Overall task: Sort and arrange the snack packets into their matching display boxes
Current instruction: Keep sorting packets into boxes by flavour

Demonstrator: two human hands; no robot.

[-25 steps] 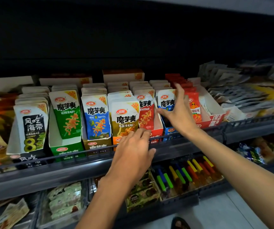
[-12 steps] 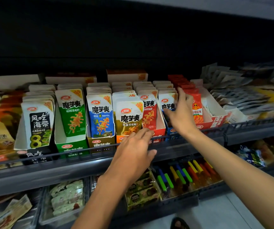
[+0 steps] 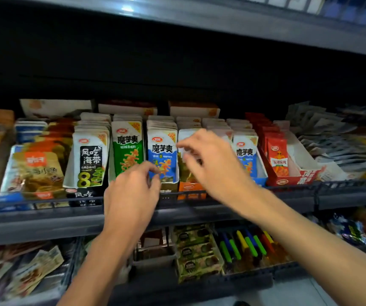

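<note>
A row of display boxes with upright snack packets stands on the middle shelf. From left come a black seaweed packet point(image 3: 90, 160), a green packet point(image 3: 128, 149), a blue packet point(image 3: 162, 151), an orange box point(image 3: 191, 189), another blue packet point(image 3: 245, 155) and a red packet point(image 3: 277, 155) in a red box point(image 3: 299, 174). My left hand point(image 3: 131, 195) is raised in front of the green and blue packets, fingers loosely curled by the blue packet's lower edge. My right hand point(image 3: 213, 164), blurred, hovers with loose fingers over the orange box's packets, hiding them.
A dark rail point(image 3: 45, 214) runs along the shelf's front edge. Fish snack bags point(image 3: 36, 171) lie at the left, grey loose packets point(image 3: 336, 146) at the right. The lower shelf holds trays with coloured sticks point(image 3: 244, 244) and small packs point(image 3: 195, 250). Another shelf point(image 3: 199, 21) overhangs above.
My right hand left the blue packet at the right and moved left over the orange box. My left hand rose from the shelf rail toward the blue packet. The camera moved closer.
</note>
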